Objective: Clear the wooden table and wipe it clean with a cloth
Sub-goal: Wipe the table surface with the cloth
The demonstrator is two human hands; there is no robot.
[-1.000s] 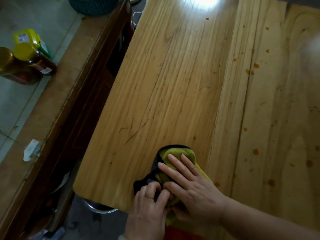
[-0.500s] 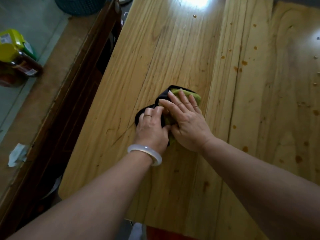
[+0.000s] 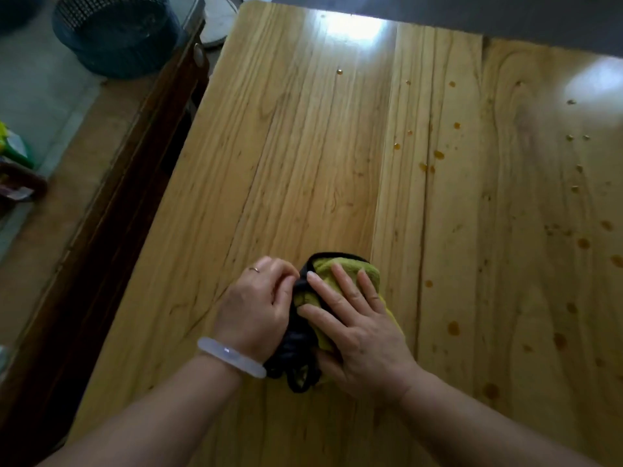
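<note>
Head view: green-and-black cloth [image 3: 347, 281] bunched on wooden table [image 3: 303, 146], near front edge, left of plank seam. Right hand [image 3: 354, 321] flat on cloth, fingers spread. Left hand [image 3: 259, 305] curled at cloth's black edge, probably gripping it. Orange spots [image 3: 453, 327] scattered right. Dark basket [image 3: 114, 35] far left.

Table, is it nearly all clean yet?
Not yet. Nothing sits on the wooden table except the cloth, and its left boards look spotless. The right hand presses the cloth flat while the left hand grips its dark edge. Brown spots still dot the right boards, so those need wiping.
</note>
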